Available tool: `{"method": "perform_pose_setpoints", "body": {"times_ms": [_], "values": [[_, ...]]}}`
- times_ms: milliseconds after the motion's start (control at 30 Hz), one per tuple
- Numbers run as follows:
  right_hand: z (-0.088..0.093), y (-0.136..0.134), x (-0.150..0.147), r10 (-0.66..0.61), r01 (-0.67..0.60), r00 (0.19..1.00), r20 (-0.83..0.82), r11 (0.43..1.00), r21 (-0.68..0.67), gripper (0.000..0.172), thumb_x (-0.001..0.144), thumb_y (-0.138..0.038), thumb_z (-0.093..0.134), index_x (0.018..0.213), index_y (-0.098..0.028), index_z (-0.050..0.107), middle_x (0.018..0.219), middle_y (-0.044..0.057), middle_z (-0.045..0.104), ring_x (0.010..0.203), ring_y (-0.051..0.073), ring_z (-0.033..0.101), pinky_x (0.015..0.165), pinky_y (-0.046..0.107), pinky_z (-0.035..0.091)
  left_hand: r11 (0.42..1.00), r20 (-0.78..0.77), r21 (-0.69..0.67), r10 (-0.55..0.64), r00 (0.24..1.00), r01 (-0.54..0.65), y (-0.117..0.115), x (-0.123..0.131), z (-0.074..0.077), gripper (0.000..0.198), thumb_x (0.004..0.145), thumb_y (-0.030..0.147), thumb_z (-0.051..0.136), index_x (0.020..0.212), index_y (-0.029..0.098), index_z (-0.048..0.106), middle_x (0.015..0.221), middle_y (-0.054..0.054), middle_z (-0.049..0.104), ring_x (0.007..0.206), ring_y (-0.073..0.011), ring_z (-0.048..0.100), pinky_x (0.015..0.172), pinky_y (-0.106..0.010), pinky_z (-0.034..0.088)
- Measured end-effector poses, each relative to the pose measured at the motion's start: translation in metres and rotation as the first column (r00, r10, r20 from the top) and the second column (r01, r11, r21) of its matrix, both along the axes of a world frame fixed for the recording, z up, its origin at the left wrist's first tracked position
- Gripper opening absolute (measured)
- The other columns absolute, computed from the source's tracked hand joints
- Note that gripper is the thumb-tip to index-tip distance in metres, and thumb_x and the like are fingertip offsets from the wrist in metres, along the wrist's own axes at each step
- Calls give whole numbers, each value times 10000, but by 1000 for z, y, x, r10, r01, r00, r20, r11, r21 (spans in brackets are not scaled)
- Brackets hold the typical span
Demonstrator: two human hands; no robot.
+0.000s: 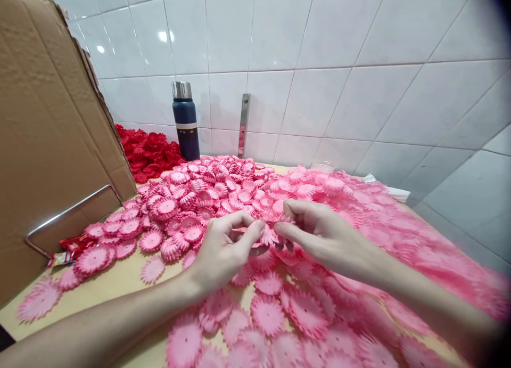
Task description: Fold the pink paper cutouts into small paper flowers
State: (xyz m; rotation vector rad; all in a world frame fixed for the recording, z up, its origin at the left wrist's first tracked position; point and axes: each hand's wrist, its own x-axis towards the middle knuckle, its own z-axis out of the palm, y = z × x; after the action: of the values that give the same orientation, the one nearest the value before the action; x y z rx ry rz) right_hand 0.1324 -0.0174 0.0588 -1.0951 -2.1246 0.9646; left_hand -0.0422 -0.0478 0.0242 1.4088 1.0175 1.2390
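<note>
Between my two hands is a pink petal disc (270,235) with a scalloped, fringed edge, like a layer of an artificial flower. My left hand (227,245) pinches its left side between thumb and fingers. On the other side, my right hand (315,227) grips it with thumb and bent forefinger. Whether it is one layer or a few together, I cannot tell. Below and around both hands lie many loose pink discs (268,315), several with a small dark centre hole. Behind the hands rises a heap of stacked pink discs (215,184).
A cardboard box (51,133) with a metal wire handle (72,211) stands at the left. Red petal pieces (149,152) are piled behind it, beside a dark blue bottle (186,123). A metal bracket (244,124) rests by the tiled wall (319,38). A red wrapper (74,246) lies near the box.
</note>
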Motion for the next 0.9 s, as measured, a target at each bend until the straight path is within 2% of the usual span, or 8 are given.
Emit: {"method": "perform_pose_setpoints", "body": {"times_ms": [67, 200, 333, 467, 567, 700, 800, 900], "values": [[1, 0, 0, -10, 8, 1000, 29, 999, 44, 305, 866, -244, 501, 629, -212, 311, 574, -50, 414, 505, 90, 387, 437, 220, 295, 997, -91, 67, 33, 995, -27, 1, 0, 1, 241, 869, 316, 585, 709, 136, 593, 667, 10, 552, 595, -86, 529, 562, -197, 501], [1, 0, 0, -46, 1, 985, 169, 967, 254, 362, 890, -319, 497, 601, -210, 307, 536, -47, 366, 485, 98, 350, 444, 251, 262, 978, -239, 208, 66, 969, -16, 0, -1, 0, 233, 885, 270, 563, 700, 133, 599, 621, 13, 562, 554, -83, 513, 528, -194, 429], [1, 0, 1, -82, -4, 973, 217, 930, 367, 271, 913, -303, 475, 666, -196, 451, 585, -10, 520, 519, 124, 464, 497, 275, 335, 944, -357, 328, 90, 930, 34, 0, -3, -2, 214, 894, 217, 540, 709, 135, 611, 632, 8, 588, 568, -90, 520, 558, -212, 412], [1, -3, -1, -104, 28, 985, 141, 886, 462, 177, 878, -210, 515, 703, -184, 518, 681, 25, 612, 609, 147, 552, 580, 290, 403, 961, -356, 275, 67, 932, 36, 0, -2, -3, 213, 893, 227, 533, 719, 133, 613, 620, 10, 563, 555, -88, 481, 530, -212, 367], [0, -7, -6, -105, 74, 993, 60, 921, 383, 205, 854, -169, 510, 654, -191, 472, 602, 0, 568, 530, 126, 511, 508, 270, 374, 993, -254, 119, 37, 966, -7, 1, 1, -3, 254, 873, 281, 557, 666, 135, 564, 600, 19, 513, 545, -87, 443, 515, -210, 344], [1, -6, -7, -141, 143, 988, -59, 989, 43, 238, 850, -238, 550, 646, -199, 435, 647, 1, 570, 493, 111, 484, 423, 237, 338, 999, -143, -20, 44, 989, -47, 2, 3, -2, 279, 835, 283, 594, 612, 137, 510, 583, 31, 471, 542, -78, 406, 515, -203, 326], [3, -2, -4, -138, 110, 975, -171, 980, -165, 262, 843, -307, 602, 666, -197, 444, 731, 27, 598, 637, 150, 576, 462, 229, 389, 998, -104, -28, 55, 993, -58, 2, 2, -1, 279, 833, 271, 588, 603, 134, 511, 578, 33, 471, 546, -75, 400, 523, -199, 328], [3, 3, -1, -111, 38, 954, -278, 966, -255, 293, 833, -356, 641, 669, -196, 458, 732, 35, 593, 829, 196, 612, 582, 252, 461, 997, -98, -10, 74, 992, -75, 2, 1, 0, 273, 837, 275, 587, 613, 132, 525, 586, 29, 481, 560, -79, 418, 538, -200, 344]]}}
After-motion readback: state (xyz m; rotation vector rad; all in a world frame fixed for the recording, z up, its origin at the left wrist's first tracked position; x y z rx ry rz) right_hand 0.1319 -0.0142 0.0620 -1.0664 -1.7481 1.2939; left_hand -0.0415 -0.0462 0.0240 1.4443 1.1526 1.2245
